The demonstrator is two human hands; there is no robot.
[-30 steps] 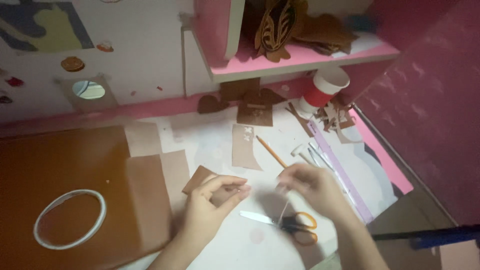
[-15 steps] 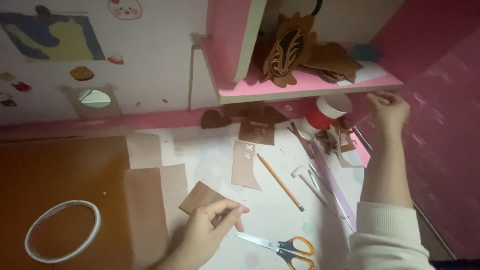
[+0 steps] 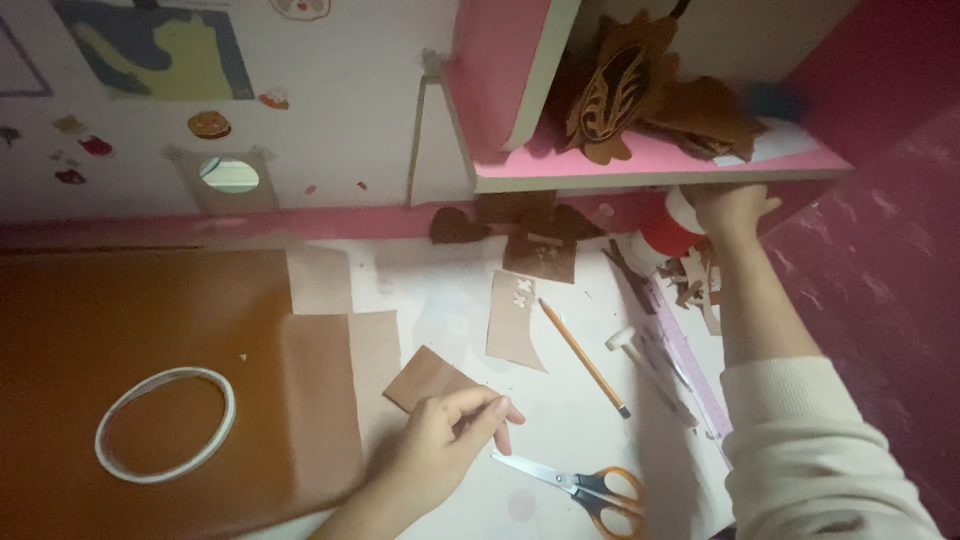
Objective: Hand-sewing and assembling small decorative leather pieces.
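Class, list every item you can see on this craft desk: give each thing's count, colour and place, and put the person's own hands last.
Large brown sheet: one, brown, left of the desk.
White oval ring: one, white, on the brown sheet.
Small brown cut piece: one, brown, under the left fingertips.
Tan strip with cut-outs: one, tan, desk centre.
Pencil: one, orange-brown, right of the tan strip.
Orange-handled scissors: one, near edge.
Red and white container: one, under the pink shelf.
Brown leaf-shaped cut-outs: several, on the shelf.
Left hand: one, touching the small cut piece.
Right hand: one, at the container; grip unclear.
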